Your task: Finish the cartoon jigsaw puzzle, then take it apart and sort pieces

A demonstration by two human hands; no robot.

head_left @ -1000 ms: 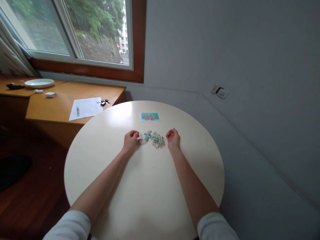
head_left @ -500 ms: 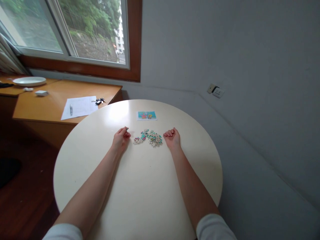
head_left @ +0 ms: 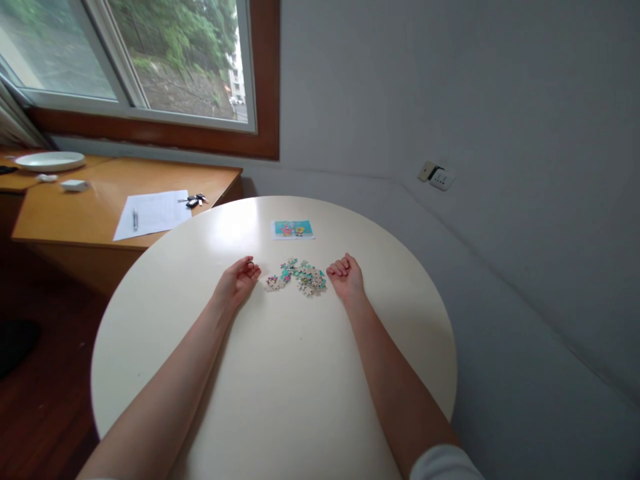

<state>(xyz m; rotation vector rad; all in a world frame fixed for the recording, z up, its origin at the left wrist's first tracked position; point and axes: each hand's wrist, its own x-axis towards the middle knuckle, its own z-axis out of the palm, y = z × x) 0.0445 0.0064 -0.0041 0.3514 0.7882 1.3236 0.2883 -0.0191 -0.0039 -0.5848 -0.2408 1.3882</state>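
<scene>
A loose pile of jigsaw puzzle pieces (head_left: 311, 279) lies in the middle of the round white table (head_left: 280, 400); some show teal print, others their pale backs. Left of the pile, my left hand (head_left: 239, 280) is turned palm inward, with thumb and fingers pinched on a small puzzle piece (head_left: 251, 262), mostly hidden by the fingertips. My right hand (head_left: 346, 275) rests at the pile's right edge, its fingers curled into a loose fist with nothing visible in it. Beyond the pile lies a picture card (head_left: 293, 230) with a pink and a yellow cartoon figure on blue.
A wooden desk (head_left: 105, 177) adjoins the table at the left. On it are a paper sheet (head_left: 155, 210) with a pen, keys (head_left: 195, 200), a small white box (head_left: 74, 185) and a white plate (head_left: 50, 161). A wall with a socket (head_left: 442, 179) stands at the right.
My left hand has rolled slightly, its palm more upward, and the piece in its fingertips is now more covered. My right hand stays in place. The camera view has shifted a little.
</scene>
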